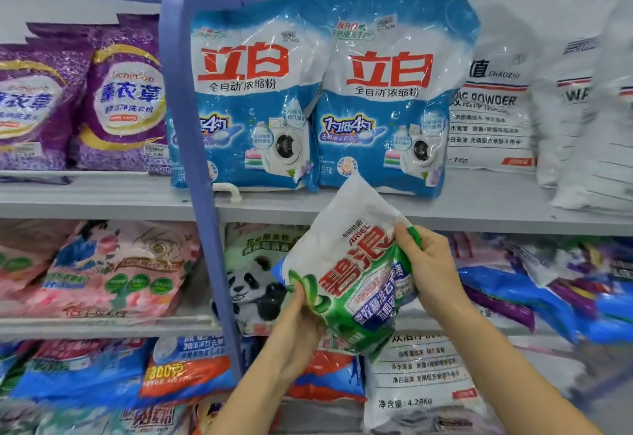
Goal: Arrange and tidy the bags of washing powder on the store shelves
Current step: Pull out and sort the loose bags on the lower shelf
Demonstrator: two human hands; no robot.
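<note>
Ariel bag of washing powder, white at the top and green below, was held tilted between both hands in front of the shelves. The left hand gripped its lower left edge, thumb on the printed face, fingers hidden behind. The right hand gripped the bag's right side, fingers curled round the edge by a green corner.

Below the right hand stood a white bag with black print. Left of the left hand, lower down, lay an orange and blue bag, blurred.

Just behind the left hand, on the middle shelf, a panda bag stood partly covered by the held bag. Farther left lay pink bags. Right of the right hand, blue and purple bags lay slumped on one another.

A blue upright post rose left of the left hand, crossing the shelves.

Above both hands, on the upper shelf, a left blue bag and a right blue bag stood upright, touching. The held bag's top corner overlapped the foot of the right one in the view. Beyond the post to the left stood purple bags. Up and right of the right hand stood white bags.
</note>
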